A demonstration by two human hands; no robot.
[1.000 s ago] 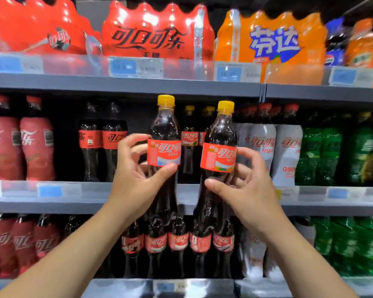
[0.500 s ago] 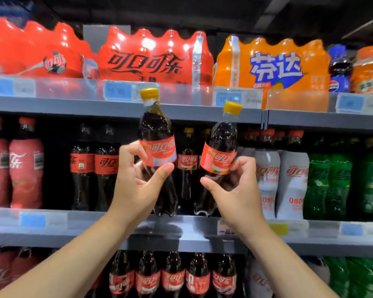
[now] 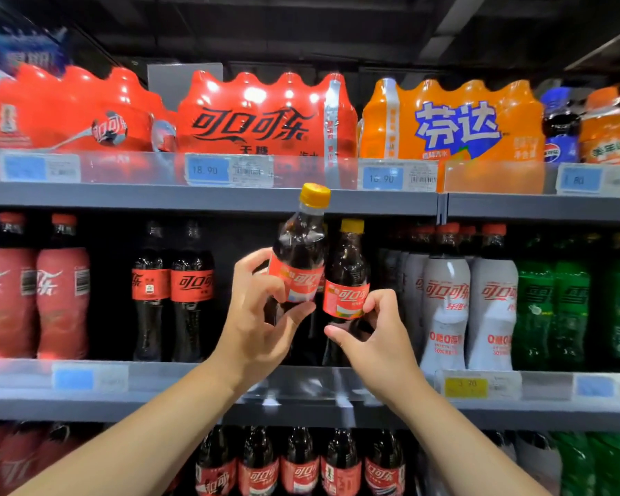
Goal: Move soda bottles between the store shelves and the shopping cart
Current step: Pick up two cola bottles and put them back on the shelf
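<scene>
Left hand [image 3: 255,323] grips the left cola [image 3: 298,252], right hand [image 3: 376,338] grips the right cola [image 3: 348,266], both just over the shelf [image 3: 158,406] (left one's tilted). I'd straighten it, then set both down gently.

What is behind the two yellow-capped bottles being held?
Dark shelf recess shows around the left bottle and right bottle. Anything standing directly behind is covered by them, the left hand and right hand.
</scene>
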